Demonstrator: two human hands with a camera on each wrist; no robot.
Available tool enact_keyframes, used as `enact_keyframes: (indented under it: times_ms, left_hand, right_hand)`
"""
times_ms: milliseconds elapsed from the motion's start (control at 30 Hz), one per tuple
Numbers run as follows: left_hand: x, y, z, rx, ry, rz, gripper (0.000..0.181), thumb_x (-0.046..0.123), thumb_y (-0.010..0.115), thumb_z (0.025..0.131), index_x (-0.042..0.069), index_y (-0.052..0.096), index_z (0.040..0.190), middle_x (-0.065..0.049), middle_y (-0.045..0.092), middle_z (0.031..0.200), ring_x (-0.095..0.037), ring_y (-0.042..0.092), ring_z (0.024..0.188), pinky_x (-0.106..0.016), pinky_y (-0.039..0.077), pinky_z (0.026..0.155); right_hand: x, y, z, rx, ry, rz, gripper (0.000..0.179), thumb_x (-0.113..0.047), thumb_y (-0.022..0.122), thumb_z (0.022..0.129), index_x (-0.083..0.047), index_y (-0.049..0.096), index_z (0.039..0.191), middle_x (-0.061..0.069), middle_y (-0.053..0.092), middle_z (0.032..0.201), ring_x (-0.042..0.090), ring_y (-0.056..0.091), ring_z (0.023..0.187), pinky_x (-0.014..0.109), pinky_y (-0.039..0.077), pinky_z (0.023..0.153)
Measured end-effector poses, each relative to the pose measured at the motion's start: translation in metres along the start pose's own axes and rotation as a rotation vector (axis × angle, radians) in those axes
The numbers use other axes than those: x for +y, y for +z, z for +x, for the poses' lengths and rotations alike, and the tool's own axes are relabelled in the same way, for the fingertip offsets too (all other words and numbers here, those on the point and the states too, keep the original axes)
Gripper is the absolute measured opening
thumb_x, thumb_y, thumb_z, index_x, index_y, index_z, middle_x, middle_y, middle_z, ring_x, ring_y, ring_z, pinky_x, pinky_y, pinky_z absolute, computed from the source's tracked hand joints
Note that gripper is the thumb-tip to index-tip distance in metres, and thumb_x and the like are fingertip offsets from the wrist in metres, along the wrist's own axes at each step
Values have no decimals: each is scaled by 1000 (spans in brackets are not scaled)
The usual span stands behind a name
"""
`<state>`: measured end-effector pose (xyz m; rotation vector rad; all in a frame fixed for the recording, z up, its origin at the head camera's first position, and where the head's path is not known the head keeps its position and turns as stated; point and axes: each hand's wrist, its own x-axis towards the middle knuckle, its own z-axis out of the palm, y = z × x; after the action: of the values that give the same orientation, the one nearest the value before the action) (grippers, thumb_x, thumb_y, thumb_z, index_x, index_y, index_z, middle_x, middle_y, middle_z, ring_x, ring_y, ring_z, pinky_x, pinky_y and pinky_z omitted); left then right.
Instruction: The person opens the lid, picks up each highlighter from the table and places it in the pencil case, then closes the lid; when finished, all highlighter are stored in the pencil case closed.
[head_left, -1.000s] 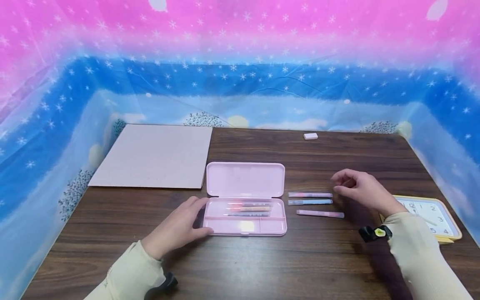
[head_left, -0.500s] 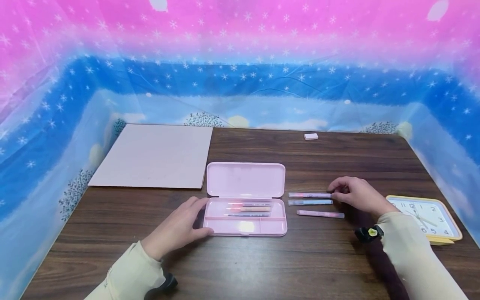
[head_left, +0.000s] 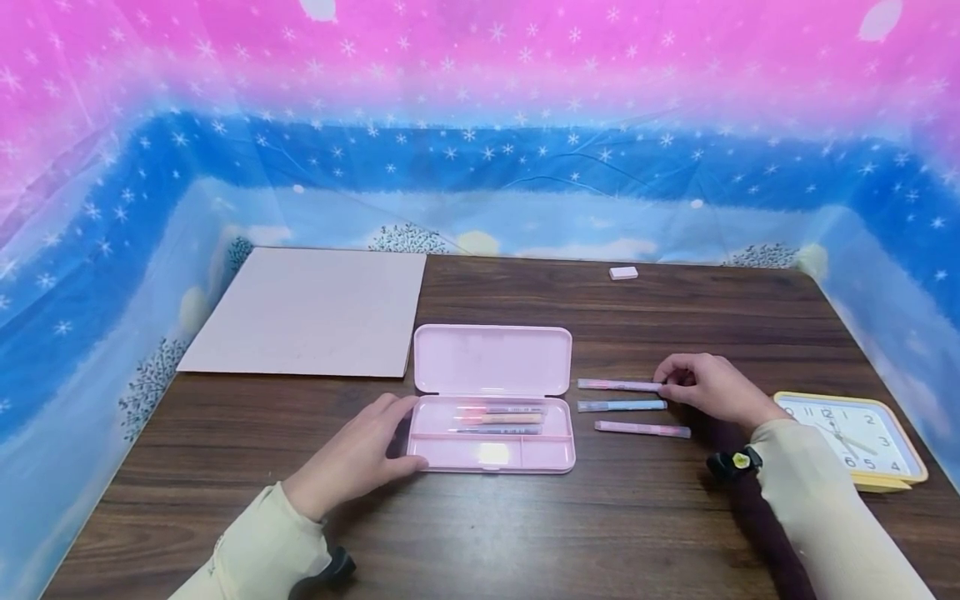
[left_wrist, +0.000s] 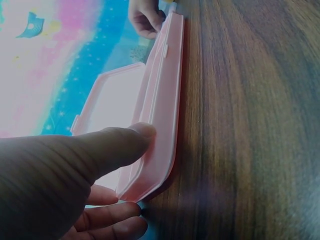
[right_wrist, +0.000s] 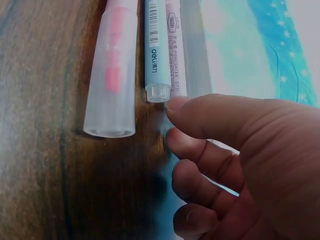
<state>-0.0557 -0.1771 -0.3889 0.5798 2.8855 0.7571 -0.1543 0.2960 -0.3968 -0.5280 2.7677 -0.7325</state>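
Note:
A pink pencil case (head_left: 492,358) lies with its lid folded back, several pens (head_left: 498,419) in its rear compartment. My left hand (head_left: 363,446) grips its left end, thumb (left_wrist: 142,135) against the front wall and fingers round the corner. To the right of the case, my right hand (head_left: 712,387) pinches the right end of the rearmost highlighter (head_left: 617,385), a pale purple one. A blue highlighter (head_left: 621,406) lies just in front of it. Nearest me is a pink highlighter (head_left: 642,429), whose clear cap shows large in the right wrist view.
A yellow-framed clock (head_left: 862,437) lies at the right, partly behind the right sleeve. A pale flat board (head_left: 307,312) covers the back left of the wooden table (head_left: 487,533). A small white eraser (head_left: 623,273) sits near the back edge, before a patterned curtain.
My right hand has come left and down onto the end of the rearmost highlighter and taken hold of it. That highlighter has shifted slightly away from the blue one. My left hand stays put.

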Motion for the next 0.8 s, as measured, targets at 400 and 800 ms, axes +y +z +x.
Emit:
enact_keyframes:
  times_ms: [400,800]
  left_hand:
    - [1,-1,0,-3,-1,2,70,29,82,78,3,53,135,-3,54,102,-15,50,92,-38,49,88]
    - [0,-1,1,-14,-3,9,70,30,82,78,2,53,135,-4,55,104,-16,51,94,-39,49,90]
  right_hand:
    - [1,-4,-11,123,-20,-40,6,-17,70,91,-20,67,95,-7,61,75,8,54,67,25,44,63]
    - [-21,-17,-34,238,-40,-48,9,-18,72,90,-21,67,97,-5,64,81,5,55,70,24,47,62]
